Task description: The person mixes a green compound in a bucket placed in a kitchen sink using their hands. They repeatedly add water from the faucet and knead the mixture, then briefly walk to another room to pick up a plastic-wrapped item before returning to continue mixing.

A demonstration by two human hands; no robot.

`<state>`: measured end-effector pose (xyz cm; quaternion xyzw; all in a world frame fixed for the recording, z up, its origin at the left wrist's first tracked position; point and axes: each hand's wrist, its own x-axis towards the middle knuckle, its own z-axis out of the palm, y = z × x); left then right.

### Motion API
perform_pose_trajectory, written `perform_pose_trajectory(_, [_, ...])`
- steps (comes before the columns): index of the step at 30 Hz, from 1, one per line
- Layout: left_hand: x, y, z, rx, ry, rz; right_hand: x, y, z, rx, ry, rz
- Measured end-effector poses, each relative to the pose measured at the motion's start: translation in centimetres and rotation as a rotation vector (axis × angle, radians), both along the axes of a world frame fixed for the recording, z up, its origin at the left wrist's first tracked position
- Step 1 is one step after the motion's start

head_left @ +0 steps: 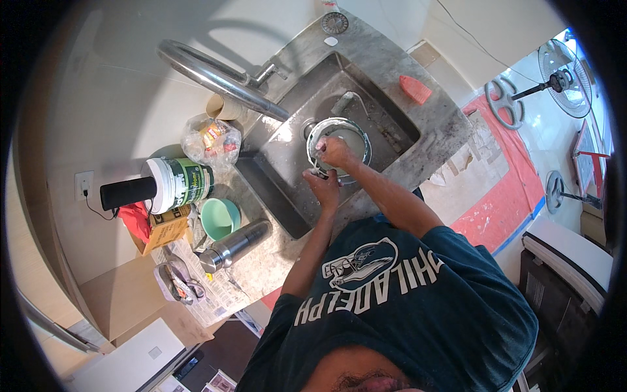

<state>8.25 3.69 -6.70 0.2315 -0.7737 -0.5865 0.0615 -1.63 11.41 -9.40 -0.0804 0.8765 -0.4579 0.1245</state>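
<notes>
A white paint-smeared bucket (368, 145) with cloudy liquid in it stands in the grey sink (264, 189). At the near left of its rim is my left hand (322, 187), its fingers closed round the edge. Over the bucket's left inner side reaches my right hand (337, 152), with its fingers closed. Whatever it holds, if anything, is too small to make out. Behind the bucket, a small paint roller (342, 103) with a pale wire handle lies on the sink floor. A curved metal faucet (215, 80) arches over the sink's left side.
A red wedge-shaped object (415, 89) lies on the counter right of the sink. To the left stand a plastic bag (210, 140), a large paint tub (189, 183), a mint-green bowl (219, 219) and a steel bottle (236, 246). A standing fan (562, 78) is at far right.
</notes>
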Motion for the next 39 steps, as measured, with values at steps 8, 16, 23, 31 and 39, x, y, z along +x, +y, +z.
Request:
perform_pose_trajectory(8, [0.1, -1.7, -0.2, -0.338, 0.151, 0.062, 0.9, 1.0, 0.1, -0.007, -0.070, 0.018])
perform_pose_trajectory(16, [-3.4, -3.5, 2.3, -0.425, 0.177, -0.187, 2.0, 2.3, 4.0, -0.524, -0.212, -0.062])
perform_pose_trajectory(23, [-2.7, -2.8, 1.4, -0.432, 0.196, -0.172, -1.1, 3.5, 3.6, 0.044, -0.072, 0.157])
perform_pose_trajectory(31, [-3.9, -5.9, -2.1, -0.589, 0.013, -0.184, -2.9, 1.8, -6.1, 0.797, -0.117, 0.653])
perform_pose_trajectory(39, [0.2, -4.8, 1.6, -0.521, -0.212, -0.156, -4.2, -0.8, -11.7, -0.076, -0.826, -0.246])
